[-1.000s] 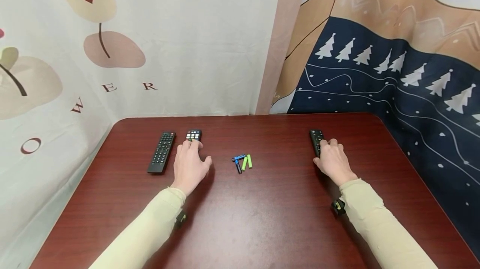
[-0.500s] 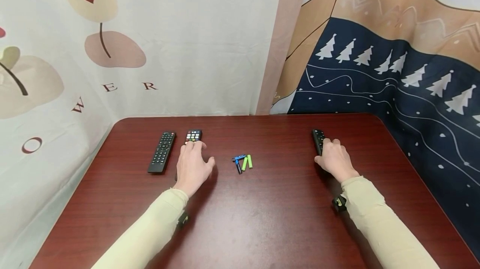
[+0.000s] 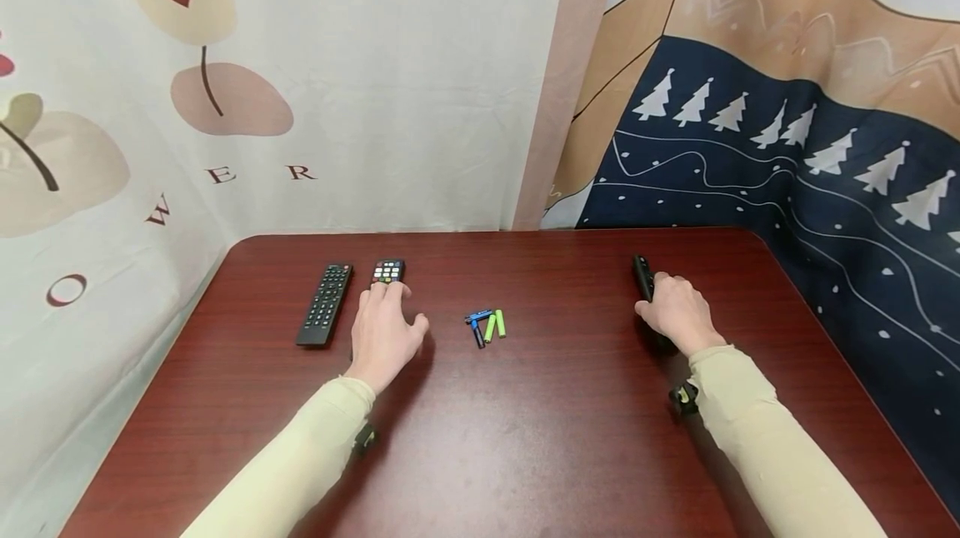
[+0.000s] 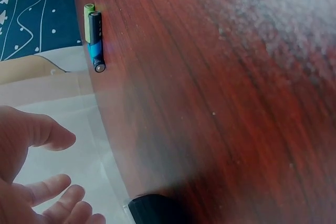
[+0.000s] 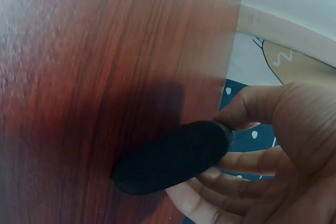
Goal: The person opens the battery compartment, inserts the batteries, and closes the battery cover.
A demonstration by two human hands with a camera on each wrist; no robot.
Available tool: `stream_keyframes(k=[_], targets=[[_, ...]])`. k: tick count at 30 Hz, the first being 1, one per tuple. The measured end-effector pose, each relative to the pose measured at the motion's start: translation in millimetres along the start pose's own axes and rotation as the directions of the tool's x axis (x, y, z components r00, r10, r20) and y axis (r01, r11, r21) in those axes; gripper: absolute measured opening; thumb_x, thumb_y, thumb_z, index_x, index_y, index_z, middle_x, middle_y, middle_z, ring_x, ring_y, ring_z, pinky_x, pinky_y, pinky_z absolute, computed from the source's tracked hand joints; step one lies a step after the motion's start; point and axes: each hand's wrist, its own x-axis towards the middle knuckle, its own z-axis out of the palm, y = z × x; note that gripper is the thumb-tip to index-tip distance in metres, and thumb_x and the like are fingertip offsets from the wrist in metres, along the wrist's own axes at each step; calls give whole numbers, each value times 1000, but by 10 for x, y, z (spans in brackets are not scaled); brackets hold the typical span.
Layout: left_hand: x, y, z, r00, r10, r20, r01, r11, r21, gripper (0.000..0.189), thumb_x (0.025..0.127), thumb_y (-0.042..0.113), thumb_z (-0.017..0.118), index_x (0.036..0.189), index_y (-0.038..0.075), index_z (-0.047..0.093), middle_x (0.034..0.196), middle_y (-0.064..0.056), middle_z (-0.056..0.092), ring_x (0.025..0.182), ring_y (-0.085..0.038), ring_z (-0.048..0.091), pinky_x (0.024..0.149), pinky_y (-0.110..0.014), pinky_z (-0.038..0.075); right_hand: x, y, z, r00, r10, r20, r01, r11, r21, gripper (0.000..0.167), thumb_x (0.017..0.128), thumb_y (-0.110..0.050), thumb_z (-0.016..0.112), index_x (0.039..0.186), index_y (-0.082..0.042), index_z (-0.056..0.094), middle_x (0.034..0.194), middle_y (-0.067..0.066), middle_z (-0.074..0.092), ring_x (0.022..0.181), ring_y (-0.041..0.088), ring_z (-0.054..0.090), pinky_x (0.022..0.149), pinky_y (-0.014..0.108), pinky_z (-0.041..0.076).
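Note:
My right hand (image 3: 681, 314) grips a black remote control (image 3: 642, 276) between thumb and fingers. In the right wrist view that remote control (image 5: 173, 158) is tilted, its dark end toward the camera. Over a second remote control (image 3: 387, 271) with white and coloured buttons hovers my left hand (image 3: 384, 334), covering its near part. The left thumb (image 4: 55, 134) and fingers are spread apart, with nothing between them; a dark end of the remote control (image 4: 157, 211) shows below. Left of this hand lies a longer black remote control (image 3: 325, 305).
Two blue-and-black batteries (image 3: 477, 333) and two green batteries (image 3: 500, 323) lie mid-table between the hands. The reddish-brown table (image 3: 510, 438) ends at printed curtains (image 3: 390, 105) at the back.
My right hand has shifted slightly right and tipped its remote control, so the button face shows less. The left hand has moved slightly right and back, uncovering a little more of its remote control.

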Motion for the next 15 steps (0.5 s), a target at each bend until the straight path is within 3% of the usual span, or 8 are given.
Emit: stream_keyframes(k=[5,15], targets=[[0,-9,-4,1000,-9,7,9,1000,3,35,83,14,73,113,0,66,111,-19,61,103,-37,51,79,-52,52,22,41,-26,1000,-1,-3,1,1000,11,48,97,-21,62,127,15,52,105,31,61,80,38,59,66,47,52],[6,-7,-13,1000,-9,6,9,1000,3,35,82,14,72,113,0,66,112,-19,61,102,-37,51,78,-51,52,49,78,-80,1000,14,9,-14,1000,-12,49,99,-21,60,132,14,50,106,33,62,79,38,60,64,46,53]])
